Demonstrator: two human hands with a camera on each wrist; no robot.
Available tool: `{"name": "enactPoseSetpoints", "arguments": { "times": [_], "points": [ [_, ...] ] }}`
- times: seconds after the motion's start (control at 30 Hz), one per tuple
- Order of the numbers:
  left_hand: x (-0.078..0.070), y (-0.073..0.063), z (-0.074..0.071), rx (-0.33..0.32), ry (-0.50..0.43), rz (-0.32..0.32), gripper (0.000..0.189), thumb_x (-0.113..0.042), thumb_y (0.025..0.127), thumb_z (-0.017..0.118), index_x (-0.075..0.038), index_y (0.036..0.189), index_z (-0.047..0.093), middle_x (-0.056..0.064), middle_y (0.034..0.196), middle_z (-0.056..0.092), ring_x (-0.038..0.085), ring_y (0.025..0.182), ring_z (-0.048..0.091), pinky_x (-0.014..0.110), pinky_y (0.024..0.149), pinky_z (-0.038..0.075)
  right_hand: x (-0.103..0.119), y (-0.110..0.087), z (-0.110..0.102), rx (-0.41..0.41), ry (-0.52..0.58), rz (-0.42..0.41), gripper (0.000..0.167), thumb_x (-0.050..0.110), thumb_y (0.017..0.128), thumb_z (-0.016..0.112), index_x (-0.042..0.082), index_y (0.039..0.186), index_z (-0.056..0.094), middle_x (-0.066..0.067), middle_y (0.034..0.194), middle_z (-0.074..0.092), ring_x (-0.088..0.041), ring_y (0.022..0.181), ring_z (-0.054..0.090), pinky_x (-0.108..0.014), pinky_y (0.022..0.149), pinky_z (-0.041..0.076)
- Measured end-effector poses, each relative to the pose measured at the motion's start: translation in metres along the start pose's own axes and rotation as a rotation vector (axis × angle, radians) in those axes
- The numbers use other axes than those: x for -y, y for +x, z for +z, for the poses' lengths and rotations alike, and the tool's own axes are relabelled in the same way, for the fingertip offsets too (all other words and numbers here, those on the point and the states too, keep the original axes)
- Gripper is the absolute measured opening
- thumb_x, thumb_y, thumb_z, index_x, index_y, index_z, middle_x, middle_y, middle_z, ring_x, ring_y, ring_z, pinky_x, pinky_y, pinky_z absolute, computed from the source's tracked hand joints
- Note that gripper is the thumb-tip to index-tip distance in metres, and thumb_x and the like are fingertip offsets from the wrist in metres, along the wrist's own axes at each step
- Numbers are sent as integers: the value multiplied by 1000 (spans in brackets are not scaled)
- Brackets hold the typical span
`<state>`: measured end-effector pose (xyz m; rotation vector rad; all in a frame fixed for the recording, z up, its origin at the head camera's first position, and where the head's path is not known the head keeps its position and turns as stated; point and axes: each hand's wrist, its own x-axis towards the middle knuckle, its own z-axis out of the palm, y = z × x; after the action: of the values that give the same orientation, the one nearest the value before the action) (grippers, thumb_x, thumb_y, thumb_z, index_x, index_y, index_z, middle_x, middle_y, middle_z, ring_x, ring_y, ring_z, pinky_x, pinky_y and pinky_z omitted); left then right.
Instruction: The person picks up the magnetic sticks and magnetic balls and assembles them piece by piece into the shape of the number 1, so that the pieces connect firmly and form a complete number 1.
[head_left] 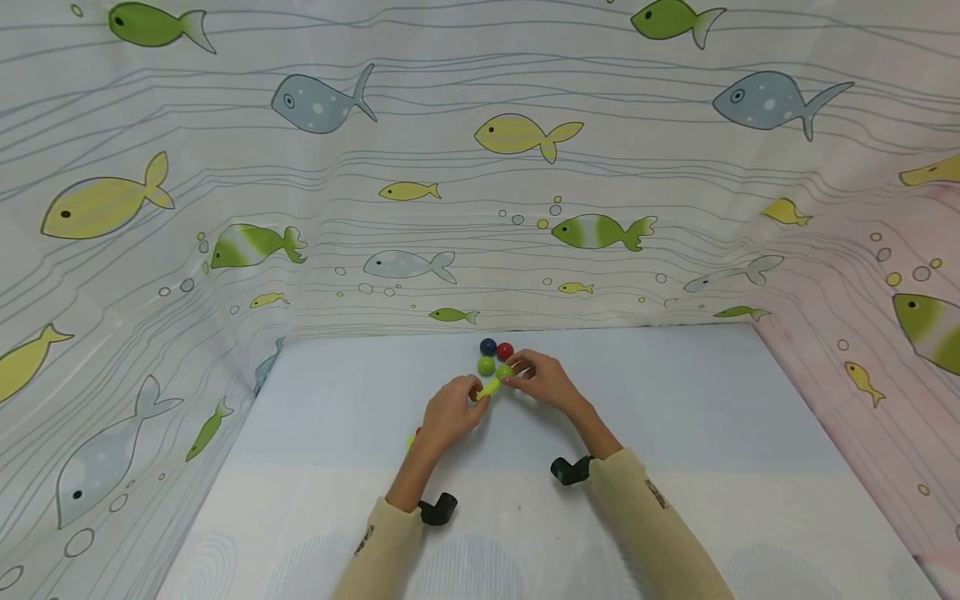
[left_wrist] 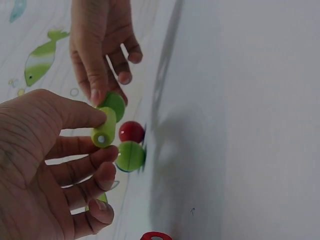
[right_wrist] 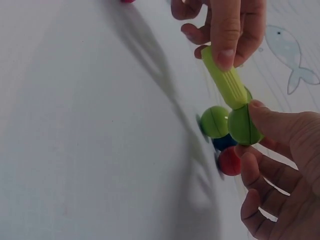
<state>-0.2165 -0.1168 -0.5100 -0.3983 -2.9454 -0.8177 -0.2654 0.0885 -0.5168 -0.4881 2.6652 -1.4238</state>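
My left hand point(head_left: 452, 414) pinches a ridged yellow-green rod point(right_wrist: 225, 80) between thumb and fingers. A silvery dot shows on the rod's near end in the left wrist view. My right hand point(head_left: 553, 386) pinches a green ball point(right_wrist: 245, 126) with a dark seam line. The rod's far end meets this ball in the right wrist view. Just beyond the hands, a second green ball point(head_left: 486, 366), a dark blue ball point(head_left: 488, 347) and a red ball point(head_left: 506, 351) sit close together on the table. In the right wrist view the blue ball is mostly hidden.
Behind the left forearm, small yellow and red pieces point(head_left: 411, 440) are partly hidden on the white table point(head_left: 675, 417). A red piece point(left_wrist: 156, 236) shows at the left wrist view's lower edge. Fish-printed sheeting point(head_left: 450, 233) rises at the table's back and sides.
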Motion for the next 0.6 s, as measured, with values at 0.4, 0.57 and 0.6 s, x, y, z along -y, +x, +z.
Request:
{"name": "enactPoseSetpoints", "arguments": {
  "times": [0.4,0.57,0.6],
  "points": [
    [-10,2,14,-22,-16,-9,21,-25,93,68,-8,106,67,1,87,63,15,74,55,29,65,48,-3,1,1,-40,-22,-6,33,28,89,75,10,115,67,-5,104,69,-19,92,63,-33,81,52],
    [-18,-1,20,-55,-38,-15,21,-25,93,69,-7,102,66,1,83,62,15,72,54,28,63,47,-5,0,0,-53,0,1,33,29,88,76,10,115,67,-5,103,69,-19,89,64,-33,77,52],
    [-19,-1,21,-61,-42,-18,21,-26,93,69,-7,102,66,1,82,62,15,71,54,27,63,47,-6,0,0,-58,2,1,33,29,88,76,11,115,67,-4,103,69,-19,89,64,-32,76,52]
  ]
}}
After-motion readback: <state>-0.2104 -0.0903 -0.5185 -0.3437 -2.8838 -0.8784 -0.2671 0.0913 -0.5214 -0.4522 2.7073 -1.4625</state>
